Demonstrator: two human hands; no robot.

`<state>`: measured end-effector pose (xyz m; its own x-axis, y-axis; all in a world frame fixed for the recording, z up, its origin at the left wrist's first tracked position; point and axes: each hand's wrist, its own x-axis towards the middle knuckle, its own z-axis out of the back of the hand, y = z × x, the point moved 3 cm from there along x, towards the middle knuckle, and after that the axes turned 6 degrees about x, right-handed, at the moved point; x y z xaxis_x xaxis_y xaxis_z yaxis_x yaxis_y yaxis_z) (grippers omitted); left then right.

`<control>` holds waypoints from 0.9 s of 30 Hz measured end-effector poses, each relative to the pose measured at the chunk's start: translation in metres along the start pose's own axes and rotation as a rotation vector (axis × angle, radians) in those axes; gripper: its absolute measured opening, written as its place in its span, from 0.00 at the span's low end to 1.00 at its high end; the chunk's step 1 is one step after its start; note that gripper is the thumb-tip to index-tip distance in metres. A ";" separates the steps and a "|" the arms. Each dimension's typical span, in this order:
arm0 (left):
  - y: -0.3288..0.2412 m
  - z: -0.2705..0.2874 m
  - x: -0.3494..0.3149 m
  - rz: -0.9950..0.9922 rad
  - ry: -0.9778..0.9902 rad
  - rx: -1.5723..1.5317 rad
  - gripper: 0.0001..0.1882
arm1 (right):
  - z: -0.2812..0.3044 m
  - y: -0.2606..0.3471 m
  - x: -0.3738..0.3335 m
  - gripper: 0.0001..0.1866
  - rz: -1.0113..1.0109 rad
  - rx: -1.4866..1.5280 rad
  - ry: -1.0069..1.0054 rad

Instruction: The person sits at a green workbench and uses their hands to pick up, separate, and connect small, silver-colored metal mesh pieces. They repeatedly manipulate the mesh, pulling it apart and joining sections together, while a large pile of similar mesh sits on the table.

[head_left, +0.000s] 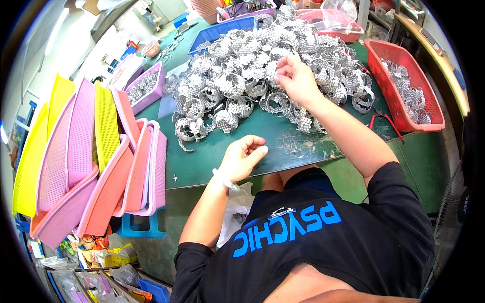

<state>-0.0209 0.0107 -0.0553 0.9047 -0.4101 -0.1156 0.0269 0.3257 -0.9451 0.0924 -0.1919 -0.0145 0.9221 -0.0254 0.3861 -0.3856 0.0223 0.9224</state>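
A large heap of silvery perforated metal strips [232, 83], many bent into rings, covers much of the green table [212, 161]. My right hand [298, 81] is over the middle of the heap, fingers curled and the thumb close to them. Whatever it may pinch cannot be told from the strips behind. Nearer to me, in front of the heap, my left hand [245, 156] has its fingers bent in toward the thumb. Its palm side is hidden, and nothing sticks out of it. A pale band circles the left wrist.
At the right, a red basket [411, 86] holds more metal pieces beside red-handled pliers [384, 121]. A purple basket [146, 88] of pieces and a blue tray [220, 33] lie farther back. Stacked plastic baskets [81, 131] lean at the left above a blue stool [144, 227].
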 end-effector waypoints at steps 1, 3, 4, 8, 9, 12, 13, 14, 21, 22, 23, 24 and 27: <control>-0.007 0.004 0.006 -0.029 -0.010 0.000 0.13 | -0.003 0.005 0.010 0.12 0.009 0.035 -0.006; -0.021 0.005 0.013 -0.055 -0.026 0.011 0.13 | 0.001 0.003 0.003 0.12 0.036 -0.116 -0.040; -0.020 0.008 0.019 -0.093 -0.037 0.006 0.13 | -0.001 -0.001 -0.003 0.12 0.085 -0.191 -0.046; -0.035 0.014 0.036 -0.136 -0.079 -0.009 0.14 | 0.003 0.018 -0.012 0.12 0.127 -0.235 -0.022; -0.044 0.015 0.040 -0.148 -0.098 -0.013 0.14 | 0.001 0.024 -0.010 0.12 0.138 -0.228 -0.006; -0.061 0.018 0.055 -0.177 -0.211 0.016 0.15 | -0.006 0.048 -0.020 0.14 0.377 -0.384 0.028; -0.064 0.018 0.058 -0.186 -0.247 -0.040 0.15 | -0.008 0.052 -0.025 0.14 0.428 -0.413 0.064; -0.066 0.018 0.061 -0.194 -0.283 -0.095 0.15 | -0.009 0.055 -0.029 0.15 0.478 -0.440 0.100; -0.077 0.013 0.050 -0.220 -0.258 -0.441 0.12 | -0.003 0.052 -0.054 0.14 0.710 -0.417 0.110; -0.075 0.011 0.048 -0.214 -0.247 -0.481 0.11 | -0.003 0.050 -0.058 0.14 0.716 -0.426 0.117; -0.073 0.009 0.046 -0.207 -0.237 -0.521 0.10 | -0.003 0.049 -0.061 0.14 0.723 -0.434 0.126; -0.071 0.006 0.042 -0.202 -0.228 -0.562 0.09 | -0.003 0.048 -0.065 0.14 0.730 -0.442 0.135; -0.062 0.000 0.037 -0.199 -0.242 -0.579 0.06 | -0.006 0.041 -0.071 0.16 0.764 -0.396 0.139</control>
<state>0.0106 -0.0248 -0.0006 0.9779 -0.1903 0.0864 0.0314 -0.2749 -0.9610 0.0117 -0.1837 -0.0043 0.4209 0.2598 0.8691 -0.8846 0.3296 0.3299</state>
